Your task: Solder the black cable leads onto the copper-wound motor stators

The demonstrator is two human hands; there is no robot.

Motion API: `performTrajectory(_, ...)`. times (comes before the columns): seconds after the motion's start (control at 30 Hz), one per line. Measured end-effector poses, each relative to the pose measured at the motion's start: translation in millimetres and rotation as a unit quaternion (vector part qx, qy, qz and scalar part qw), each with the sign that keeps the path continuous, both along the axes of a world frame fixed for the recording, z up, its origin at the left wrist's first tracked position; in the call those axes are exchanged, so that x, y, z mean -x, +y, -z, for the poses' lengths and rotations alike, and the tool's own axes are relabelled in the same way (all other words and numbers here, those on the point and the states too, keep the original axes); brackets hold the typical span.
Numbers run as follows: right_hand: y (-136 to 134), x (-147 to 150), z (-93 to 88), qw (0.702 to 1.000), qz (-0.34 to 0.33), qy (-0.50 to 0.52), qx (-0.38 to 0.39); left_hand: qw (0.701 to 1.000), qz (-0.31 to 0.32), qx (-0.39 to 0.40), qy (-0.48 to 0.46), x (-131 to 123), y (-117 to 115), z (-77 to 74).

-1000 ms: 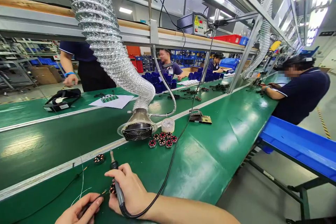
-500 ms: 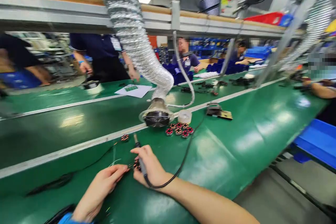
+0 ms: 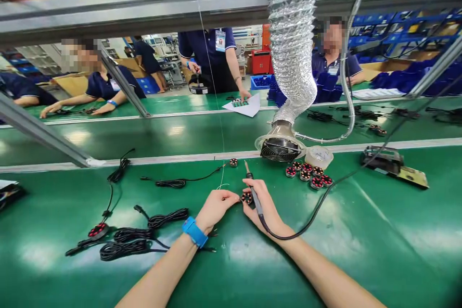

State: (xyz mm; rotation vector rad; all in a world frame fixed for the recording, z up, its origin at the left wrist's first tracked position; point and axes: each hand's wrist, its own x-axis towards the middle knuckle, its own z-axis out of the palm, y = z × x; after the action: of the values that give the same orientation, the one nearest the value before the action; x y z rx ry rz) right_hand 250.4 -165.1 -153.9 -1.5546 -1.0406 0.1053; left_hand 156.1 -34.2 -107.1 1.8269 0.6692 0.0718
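Note:
My right hand [image 3: 265, 207] is closed round a black soldering iron [image 3: 252, 191] whose tip points up and away; its cable loops off to the right. A small round motor stator with red windings [image 3: 247, 197] sits on the green bench right by its fingers. My left hand [image 3: 215, 209], with a blue wristband, is pinched shut beside the stator on thin wire ends; a fine solder wire [image 3: 211, 82] hangs down from above to just over it.
A silver fume duct with a fan mouth [image 3: 280, 147] hangs behind my hands. Several red-wound stators [image 3: 306, 173] and a tape roll [image 3: 319, 156] lie beside it, another stator [image 3: 233, 162] further left. Black cable bundles [image 3: 144, 231] lie left, an iron stand [image 3: 383, 159] right. Other people work across the belt.
The view has swung left and down, so both forearms now show. My left hand has come up close to the stator; my right hand still grips the iron.

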Motion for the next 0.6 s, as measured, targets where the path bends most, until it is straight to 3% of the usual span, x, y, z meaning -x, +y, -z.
performTrajectory(0.2,1.4,1.2,-4.2,0.997,-0.022,-0.073,0.011,0.998,0.042,-0.036,-0.005,0.0,2.1,-10.4)
performTrajectory(0.3,1.7,-2.5,-3.3,0.991,-0.023,-0.124,0.052,0.998,0.061,-0.026,0.004,-0.8,6.3,-5.4)
performTrajectory(0.47,0.2,-5.7,-1.8,0.982,-0.008,-0.153,0.115,0.994,0.070,0.082,0.037,-6.0,9.1,13.6)
performTrajectory(0.6,5.6,5.0,-0.3,0.992,0.051,-0.089,0.075,0.986,0.019,0.168,0.009,-8.7,11.6,20.4)
